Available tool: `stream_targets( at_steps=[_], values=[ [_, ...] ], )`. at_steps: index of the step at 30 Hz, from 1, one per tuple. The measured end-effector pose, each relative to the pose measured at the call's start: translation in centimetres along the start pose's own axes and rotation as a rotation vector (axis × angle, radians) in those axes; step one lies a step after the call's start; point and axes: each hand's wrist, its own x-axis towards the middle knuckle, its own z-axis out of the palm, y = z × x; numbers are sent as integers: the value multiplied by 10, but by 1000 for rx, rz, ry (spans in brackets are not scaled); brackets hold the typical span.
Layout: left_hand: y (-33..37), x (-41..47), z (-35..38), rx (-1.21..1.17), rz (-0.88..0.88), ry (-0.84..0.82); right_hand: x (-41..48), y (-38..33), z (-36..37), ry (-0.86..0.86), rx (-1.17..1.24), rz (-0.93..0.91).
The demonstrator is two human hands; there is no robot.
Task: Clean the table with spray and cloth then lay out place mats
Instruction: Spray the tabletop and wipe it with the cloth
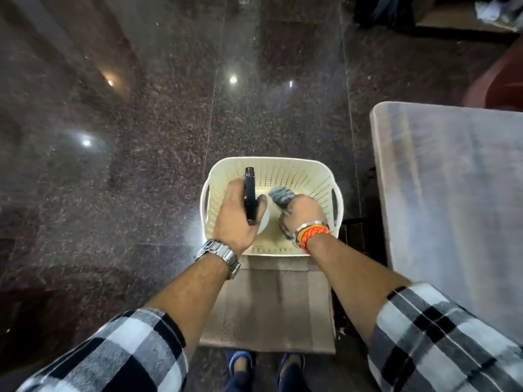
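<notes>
Centre of frame, over the cream basket (pixel 297 174): left hand (pixel 232 219) clasps the spray bottle (pixel 250 193), nozzle toward the top; right hand (pixel 302 213) clutches the grey cloth (pixel 281 195). The table (pixel 452 207) lies right, nearer the right hand.

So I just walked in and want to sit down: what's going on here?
A person is bent over a cream basket, both hands down in it. The left hand grips a spray bottle, and the right hand holds a grey cloth. One picture can't show whether they are being taken out or put back. The place mats lie in a stack by the person's feet, against the basket, not yet on the table at the right.
</notes>
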Motion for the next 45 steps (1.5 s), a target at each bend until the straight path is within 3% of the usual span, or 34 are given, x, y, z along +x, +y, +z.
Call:
stream_targets(
  at_steps=[5,11,15,20,30,35,45],
  values=[
    [78,3,4,-131,243,126,-50,5,-78,446,559,51],
    [190,-30,43,-151,108,-147,-119,84,-170,758,730,305],
    [231,-67,76,-6,3,-307,-167,153,-196,762,637,407],
    [257,-92,123,139,-41,-320,-199,230,-205,644,428,453],
    [305,-102,202,278,-198,-154,-169,358,-199,530,75,148],
    [318,-109,225,261,-247,-90,-152,389,-197,456,61,136],
    [338,-99,263,130,-337,-229,-136,409,-194,497,53,145]
  ],
)
